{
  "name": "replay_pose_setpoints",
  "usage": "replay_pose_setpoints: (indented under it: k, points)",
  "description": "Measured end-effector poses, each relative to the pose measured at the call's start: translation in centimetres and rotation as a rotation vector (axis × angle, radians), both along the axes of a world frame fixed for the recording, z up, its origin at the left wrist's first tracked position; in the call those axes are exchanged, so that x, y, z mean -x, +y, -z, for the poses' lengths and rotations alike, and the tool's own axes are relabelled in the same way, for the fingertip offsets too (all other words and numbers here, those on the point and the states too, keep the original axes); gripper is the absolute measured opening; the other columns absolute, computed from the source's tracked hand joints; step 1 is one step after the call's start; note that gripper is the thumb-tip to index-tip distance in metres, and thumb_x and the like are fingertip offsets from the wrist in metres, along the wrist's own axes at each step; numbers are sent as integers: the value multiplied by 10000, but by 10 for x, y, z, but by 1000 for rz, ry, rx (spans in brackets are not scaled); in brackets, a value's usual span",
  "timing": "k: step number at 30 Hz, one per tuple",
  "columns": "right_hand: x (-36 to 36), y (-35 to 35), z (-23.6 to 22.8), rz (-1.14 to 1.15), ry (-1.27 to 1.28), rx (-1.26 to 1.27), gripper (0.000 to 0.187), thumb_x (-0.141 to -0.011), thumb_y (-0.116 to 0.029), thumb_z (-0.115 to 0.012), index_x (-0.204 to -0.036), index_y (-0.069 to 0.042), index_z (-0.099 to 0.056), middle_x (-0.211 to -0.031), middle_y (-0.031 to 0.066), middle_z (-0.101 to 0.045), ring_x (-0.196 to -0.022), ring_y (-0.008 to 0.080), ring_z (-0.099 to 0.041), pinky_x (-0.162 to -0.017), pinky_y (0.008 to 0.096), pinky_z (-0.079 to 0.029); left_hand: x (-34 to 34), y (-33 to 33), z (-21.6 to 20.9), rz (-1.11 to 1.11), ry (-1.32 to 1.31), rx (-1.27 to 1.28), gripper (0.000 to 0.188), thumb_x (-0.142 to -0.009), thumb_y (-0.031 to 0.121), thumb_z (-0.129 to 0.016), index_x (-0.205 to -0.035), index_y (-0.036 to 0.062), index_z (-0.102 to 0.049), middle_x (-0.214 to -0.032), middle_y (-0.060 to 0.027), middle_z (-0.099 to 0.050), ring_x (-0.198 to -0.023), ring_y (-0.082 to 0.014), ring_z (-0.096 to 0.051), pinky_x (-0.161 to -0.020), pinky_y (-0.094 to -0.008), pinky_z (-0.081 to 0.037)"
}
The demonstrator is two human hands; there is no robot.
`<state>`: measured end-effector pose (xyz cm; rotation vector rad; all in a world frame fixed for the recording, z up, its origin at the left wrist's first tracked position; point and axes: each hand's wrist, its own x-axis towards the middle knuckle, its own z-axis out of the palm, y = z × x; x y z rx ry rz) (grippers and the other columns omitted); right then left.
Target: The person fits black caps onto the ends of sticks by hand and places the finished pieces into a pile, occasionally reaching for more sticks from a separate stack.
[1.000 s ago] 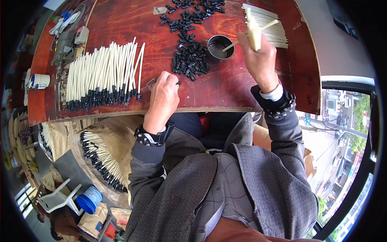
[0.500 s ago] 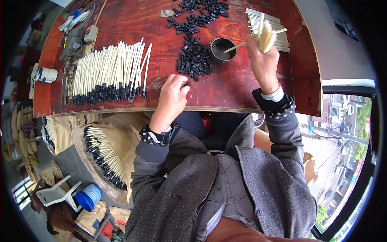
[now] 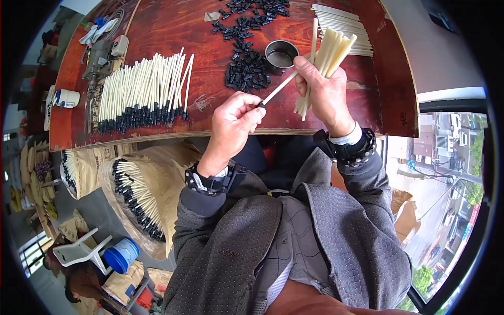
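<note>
Chg: white rod (image 3: pixel 280 88) out of metal cup (image 3: pixel 280 65); tip now at blk cap (image 3: pixel 261 105), over tabletop (image 3: pixel 275 121). L hand (image 3: pixel 231 119) fingers pinch cap; R hand (image 3: pixel 326 93) fingers grip rod + rod bundle (image 3: pixel 332 50). Rod-cap joining apparently underway.

A workshop, clearly! There's a scuffed red workbench (image 3: pixel 170 31), small black fittings (image 3: pixel 247 71) heaped across it, pale black-tipped rods (image 3: pixel 142 86) massed alongside, and more filling a brown sack (image 3: pixel 170 176) below.
</note>
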<state>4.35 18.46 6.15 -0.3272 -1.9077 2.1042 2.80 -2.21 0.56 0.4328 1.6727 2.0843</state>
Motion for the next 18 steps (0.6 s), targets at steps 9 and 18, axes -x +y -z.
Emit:
replay_pose_setpoints:
  k: [9,18]
  points:
    - [2,-15,16,-68,4,-73,148,-972,-159,-690,-988,-17,-652,-686,1,-568,-561,84,-507,-521,242,-413,5,-16,6,-414,651,360,129,-868,-13,-716,-983,-31,-661,-876,-87,-606,-726,-179,-599,-638,-306,-482]
    - [27,20,38,44,162,13,198,-998,-196,-663,-1062,-9,-650,-738,18,-594,-634,124,-563,-607,277,-477,46,-142,21,-876,858,1031,124,-885,29,-639,-1002,-8,-662,-908,-171,-595,-829,-372,-623,-720,-466,-510]
